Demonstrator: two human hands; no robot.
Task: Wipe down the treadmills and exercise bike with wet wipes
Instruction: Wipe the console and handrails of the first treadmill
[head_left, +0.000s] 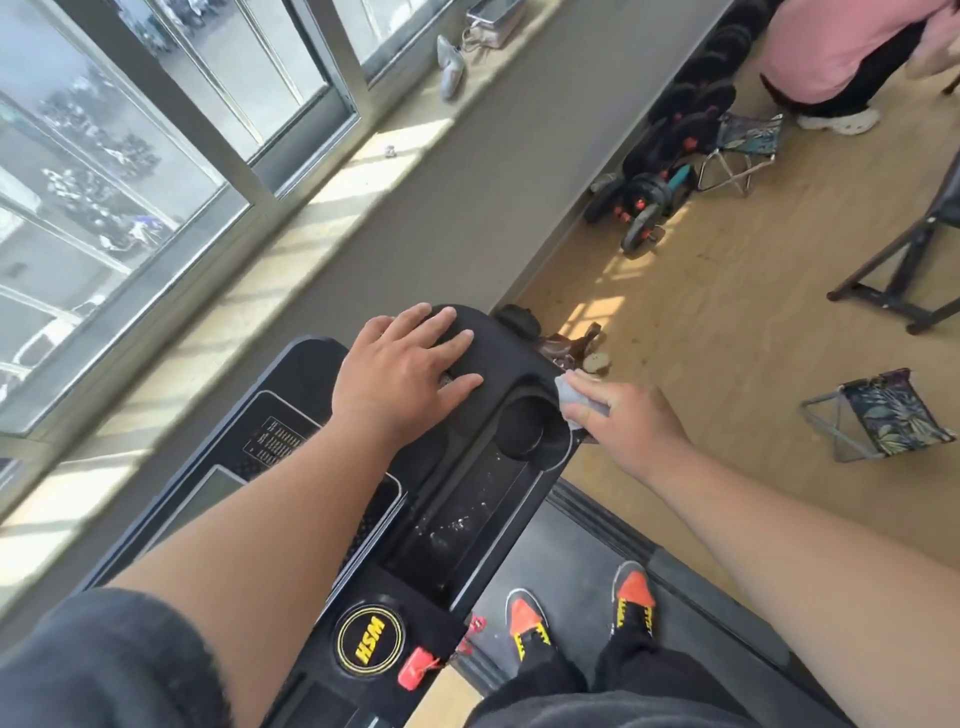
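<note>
a: head view: where is the wet wipe sitting?
b: one wipe, pinched under the right hand, pressing the treadmill console edge just beside the single cup well.
a: and the left hand?
b: lying flat, fingers straight, grasping nothing; the dusty tray, running toward the person, is lying nearer the right hand.

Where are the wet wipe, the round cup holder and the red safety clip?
wet wipe (571, 393): head view, on its grey fold above the fingers.
cup holder (524, 427): head view, on its dark floor.
red safety clip (417, 669): head view, on its body.
</note>
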